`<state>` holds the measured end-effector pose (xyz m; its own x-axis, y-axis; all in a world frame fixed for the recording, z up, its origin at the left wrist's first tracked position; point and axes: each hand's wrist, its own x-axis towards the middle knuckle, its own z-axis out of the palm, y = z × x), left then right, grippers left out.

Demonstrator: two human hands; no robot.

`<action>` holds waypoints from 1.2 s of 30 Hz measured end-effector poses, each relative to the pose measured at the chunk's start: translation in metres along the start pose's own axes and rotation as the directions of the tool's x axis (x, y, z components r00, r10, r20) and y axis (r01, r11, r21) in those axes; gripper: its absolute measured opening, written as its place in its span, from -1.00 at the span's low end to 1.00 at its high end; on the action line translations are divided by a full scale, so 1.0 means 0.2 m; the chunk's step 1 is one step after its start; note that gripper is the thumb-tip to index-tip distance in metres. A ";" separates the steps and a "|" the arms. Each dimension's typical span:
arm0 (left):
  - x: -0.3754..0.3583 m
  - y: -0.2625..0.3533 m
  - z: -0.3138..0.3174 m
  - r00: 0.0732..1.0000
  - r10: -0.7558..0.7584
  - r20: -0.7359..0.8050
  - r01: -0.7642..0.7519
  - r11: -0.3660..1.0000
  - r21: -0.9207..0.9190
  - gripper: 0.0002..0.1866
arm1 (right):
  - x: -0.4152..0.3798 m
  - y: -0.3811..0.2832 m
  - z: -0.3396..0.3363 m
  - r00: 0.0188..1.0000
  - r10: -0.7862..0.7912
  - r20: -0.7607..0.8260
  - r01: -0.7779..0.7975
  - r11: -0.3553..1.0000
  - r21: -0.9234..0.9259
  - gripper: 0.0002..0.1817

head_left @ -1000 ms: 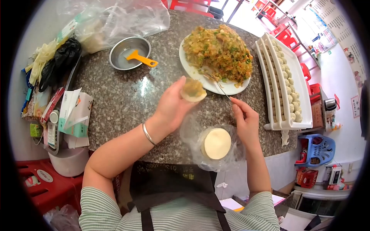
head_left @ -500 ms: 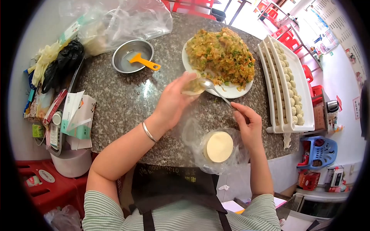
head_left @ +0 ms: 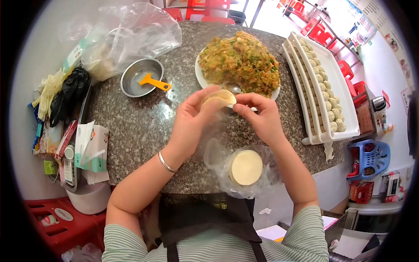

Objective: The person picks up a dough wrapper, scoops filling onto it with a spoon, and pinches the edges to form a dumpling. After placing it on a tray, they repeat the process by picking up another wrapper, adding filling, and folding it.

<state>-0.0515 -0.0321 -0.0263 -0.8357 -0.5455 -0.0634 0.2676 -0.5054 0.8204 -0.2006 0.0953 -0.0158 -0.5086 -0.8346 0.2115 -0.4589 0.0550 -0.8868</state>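
Note:
A round dumpling wrapper point(head_left: 223, 96) is curved upward in my left hand point(head_left: 188, 117), whose fingers and thumb close around it. With thumb and forefinger, my right hand point(head_left: 262, 117) pinches the wrapper's right edge. Just beyond my hands a mound of chopped filling point(head_left: 244, 59) with green bits is heaped on a white plate point(head_left: 200, 77). The bowl of a metal spoon point(head_left: 234, 87) rests at the filling's near side, its handle hidden behind my right hand. Nearer my apron, a stack of pale round wrappers point(head_left: 246, 167) sits on a clear plastic bag point(head_left: 222, 177).
To the right, stacked white trays point(head_left: 345, 91) hold rows of pleated dumplings point(head_left: 325, 87). A metal bowl point(head_left: 129, 83) with an orange-handled scraper point(head_left: 156, 82) stands left of the plate. A tissue box point(head_left: 92, 148) and plastic bags point(head_left: 131, 37) line the left side.
My right hand has let go of the spoon, now lying at the filling, and has taken hold of the wrapper's edge. The wrapper in my left hand has become more folded.

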 end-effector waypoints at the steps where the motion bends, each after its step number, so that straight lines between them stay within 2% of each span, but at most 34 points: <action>1: 0.00 0.00 0.00 0.996 0.085 0.009 -0.086 0.993 0.081 -0.56 | 0.02 -0.02 0.01 1.000 0.017 0.017 -0.019 0.988 0.152 -0.78; 2: -0.01 0.00 0.01 0.985 0.171 0.020 -0.172 0.972 0.160 -0.58 | 0.03 -0.03 0.02 1.000 0.012 0.019 -0.015 0.987 0.158 -0.78; 3: -0.01 -0.01 0.01 0.984 0.175 0.013 -0.175 0.971 0.164 -0.58 | 0.03 -0.04 0.03 0.999 0.040 0.003 -0.040 0.973 0.227 -0.78; 5: -0.01 -0.04 0.02 0.933 0.360 0.019 -0.353 0.904 0.241 -0.60 | 0.04 -0.06 0.06 0.998 0.055 -0.031 -0.044 0.952 0.303 -0.79; 6: -0.01 -0.04 0.02 0.933 0.360 0.012 -0.352 0.903 0.245 -0.60 | 0.04 -0.06 0.07 0.998 0.056 -0.024 -0.046 0.951 0.307 -0.79; 8: -0.02 -0.05 0.02 0.896 0.442 0.030 -0.434 0.861 0.265 -0.67 | 0.03 -0.05 0.09 0.994 -0.056 -0.095 0.079 0.962 0.261 -0.81; 12: -0.01 -0.07 -0.01 0.881 0.458 0.120 -0.465 0.786 0.407 -0.76 | 0.00 -0.02 0.08 0.987 -0.112 -0.119 0.132 0.975 0.178 -0.83; 14: -0.02 -0.06 0.01 0.859 0.496 0.123 -0.496 0.752 0.435 -0.83 | 0.00 -0.03 0.08 0.991 0.090 -0.097 -0.044 0.915 0.401 -0.89; 18: -0.03 -0.07 0.01 0.855 0.496 0.153 -0.506 0.732 0.455 -0.83 | 0.00 -0.05 0.06 0.986 0.163 -0.044 -0.117 0.849 0.514 -0.91; 21: -0.04 -0.07 0.02 0.875 0.462 0.143 -0.474 0.759 0.447 -0.83 | -0.01 -0.02 0.07 0.994 0.075 -0.084 -0.033 0.906 0.423 -0.91; 23: -0.04 -0.05 0.02 0.904 0.418 0.092 -0.413 0.796 0.443 -0.83 | -0.01 -0.01 0.08 0.971 -0.137 -0.198 0.170 0.972 0.162 -0.90; 24: -0.04 -0.05 0.02 0.905 0.417 0.090 -0.411 0.795 0.446 -0.83 | -0.02 -0.02 0.09 0.971 -0.135 -0.197 0.169 0.971 0.166 -0.90; 26: -0.02 -0.06 0.01 0.912 0.402 0.081 -0.398 0.818 0.416 -0.82 | -0.02 -0.06 0.08 0.946 -0.264 -0.186 0.264 0.964 -0.027 -0.90; 30: -0.03 -0.07 0.01 0.889 0.438 0.136 -0.454 0.797 0.398 -0.82 | -0.02 -0.03 0.05 0.967 -0.182 -0.179 0.191 0.981 0.035 -0.91; 32: -0.03 -0.07 0.01 0.895 0.416 0.164 -0.446 0.804 0.394 -0.83 | -0.01 -0.04 0.02 0.995 0.100 -0.010 -0.093 0.949 0.301 -0.90; 33: -0.03 -0.07 0.01 0.895 0.415 0.163 -0.444 0.805 0.392 -0.83 | -0.01 -0.03 0.02 0.995 0.103 -0.009 -0.095 0.949 0.300 -0.90; 35: -0.03 -0.07 0.01 0.885 0.418 0.206 -0.466 0.794 0.391 -0.81 | 0.00 -0.01 0.03 0.991 -0.127 -0.044 0.133 0.975 0.179 -0.90; 36: -0.04 -0.07 0.02 0.885 0.418 0.205 -0.466 0.793 0.391 -0.81 | -0.01 -0.01 0.04 0.991 -0.127 -0.043 0.133 0.975 0.180 -0.90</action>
<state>-0.0505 -0.0194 -0.0349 -0.7258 -0.5569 0.4038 0.4141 0.1150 0.9029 -0.1932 0.0921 -0.0167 -0.4770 -0.8105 0.3399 -0.3836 -0.1560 -0.9103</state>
